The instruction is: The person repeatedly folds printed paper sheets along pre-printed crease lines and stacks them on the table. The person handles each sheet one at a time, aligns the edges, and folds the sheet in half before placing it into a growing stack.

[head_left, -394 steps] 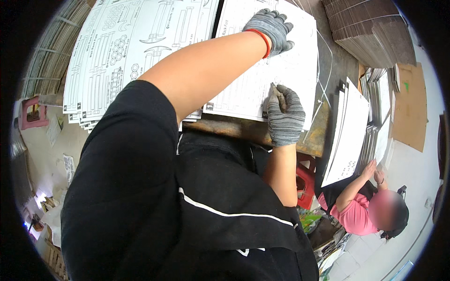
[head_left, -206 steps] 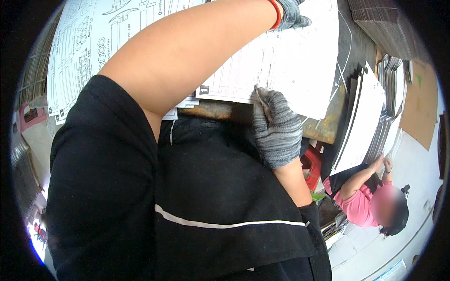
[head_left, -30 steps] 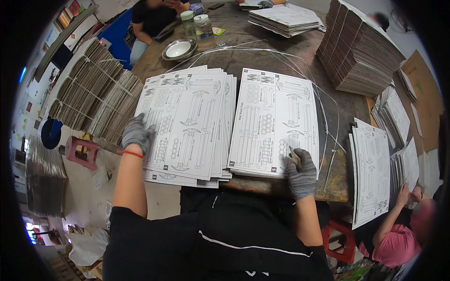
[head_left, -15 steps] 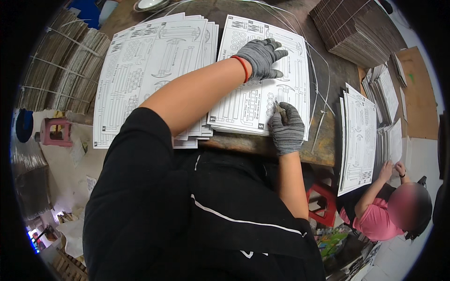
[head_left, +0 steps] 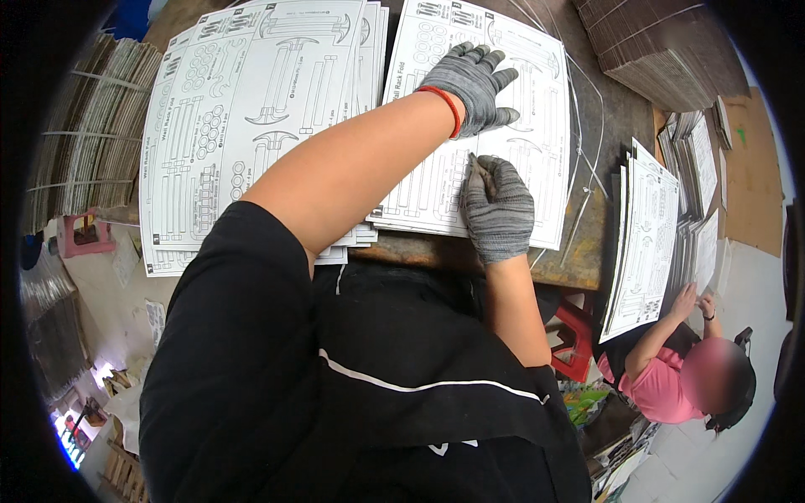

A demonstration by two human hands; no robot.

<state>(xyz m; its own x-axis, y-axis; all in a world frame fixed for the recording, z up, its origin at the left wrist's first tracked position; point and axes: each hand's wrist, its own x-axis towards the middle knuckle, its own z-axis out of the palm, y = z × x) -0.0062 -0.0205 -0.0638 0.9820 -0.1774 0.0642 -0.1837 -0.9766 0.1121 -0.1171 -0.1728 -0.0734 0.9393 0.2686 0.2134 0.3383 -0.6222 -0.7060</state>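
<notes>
Both my hands wear grey knit gloves. My left hand [head_left: 471, 85] lies with fingers spread on the right-hand stack of printed white sheets [head_left: 547, 180], which carry line drawings of parts. A red band circles that wrist. Lower on the same stack, my right hand [head_left: 501, 205] is closed in a pinch near the sheet's lower middle. A small dark tip shows at its fingers, too small to name. Beneath my left forearm lies a second stack of printed sheets [head_left: 180, 220], its edges uneven.
Strapped cardboard bundles stand at the left [head_left: 88, 134] and far right [head_left: 662, 50]. Loose white strapping [head_left: 584, 180] lies on the dark worktable [head_left: 587, 251]. More printed sheets [head_left: 641, 243] stand at right, near a co-worker in pink [head_left: 662, 390]. A red stool [head_left: 574, 344] is below.
My right hand has shifted up and left across the top sheet, still pinched. My left hand stays spread on the stack, its fingers slightly shifted. The whole view has moved a little.
</notes>
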